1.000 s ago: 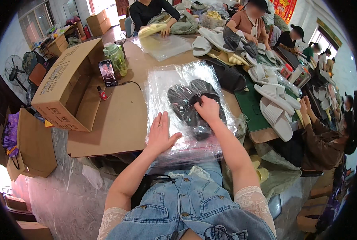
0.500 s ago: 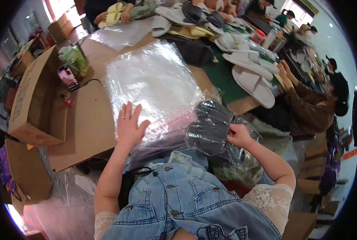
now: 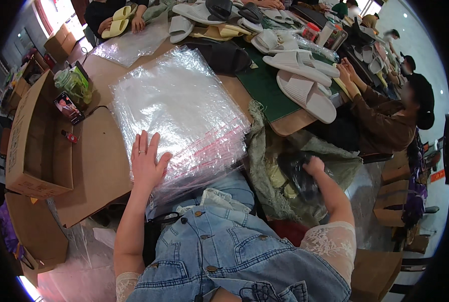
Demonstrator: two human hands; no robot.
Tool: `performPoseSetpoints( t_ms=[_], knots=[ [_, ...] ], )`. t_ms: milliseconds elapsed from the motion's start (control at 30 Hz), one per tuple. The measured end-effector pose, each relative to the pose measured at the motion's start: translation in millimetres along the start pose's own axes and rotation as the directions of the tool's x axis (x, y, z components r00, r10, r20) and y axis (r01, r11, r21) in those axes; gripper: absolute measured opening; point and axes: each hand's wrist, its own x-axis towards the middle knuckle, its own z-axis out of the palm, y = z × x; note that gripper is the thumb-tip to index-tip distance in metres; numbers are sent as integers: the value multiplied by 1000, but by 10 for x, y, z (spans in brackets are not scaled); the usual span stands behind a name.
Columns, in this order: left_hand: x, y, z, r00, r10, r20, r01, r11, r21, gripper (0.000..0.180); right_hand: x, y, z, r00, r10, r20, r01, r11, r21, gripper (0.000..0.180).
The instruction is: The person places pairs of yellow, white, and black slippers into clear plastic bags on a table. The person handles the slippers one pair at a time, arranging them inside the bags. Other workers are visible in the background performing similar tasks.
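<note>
Fingers spread, my left hand lies flat on the near left part of a stack of clear plastic bags with pink strips along their near edges. My right hand is closed on a clear bag of dark slippers. It holds the bagged slippers over the mouth of a greenish woven sack, to the right of my lap. Pale yellow slippers show inside the sack. Motion blurs the dark pair a little.
White slippers rest on a green mat, with more slippers piled behind. A cardboard box, phone and green bottle stand left. Co-workers sit across and at right; a yellow pair is in one's hand.
My right hand has carried the bagged dark slippers right, off the near table edge and over the sack. My left hand stays on the bags. The whole view has shifted slightly.
</note>
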Motion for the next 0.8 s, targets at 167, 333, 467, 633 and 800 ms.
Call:
performPoseSetpoints(
  t_ms=[167, 333, 467, 633, 800],
  knots=[
    [29, -15, 6, 1000, 13, 8, -13, 1000, -26, 67, 714, -406, 461, 977, 186, 107, -213, 902, 375, 36],
    [-44, -45, -4, 1000, 8, 5, -8, 1000, 11, 66, 343, -1526, -102, 892, -371, 257, 341, 927, 155, 46],
    [-19, -24, 0, 1000, 9, -1, -9, 1000, -11, 67, 79, -1819, -1241, 754, -579, 309, 431, 792, 432, 34],
    [-14, -23, 6, 1000, 14, -28, -14, 1000, -7, 67, 691, -1554, -2205, 678, -189, -711, 461, 862, 211, 33],
    [-17, 13, -29, 999, -34, -2, 34, 998, -48, 67, 1311, -1418, -2490, 754, -215, -621, 187, 976, -112, 66]
  ],
)
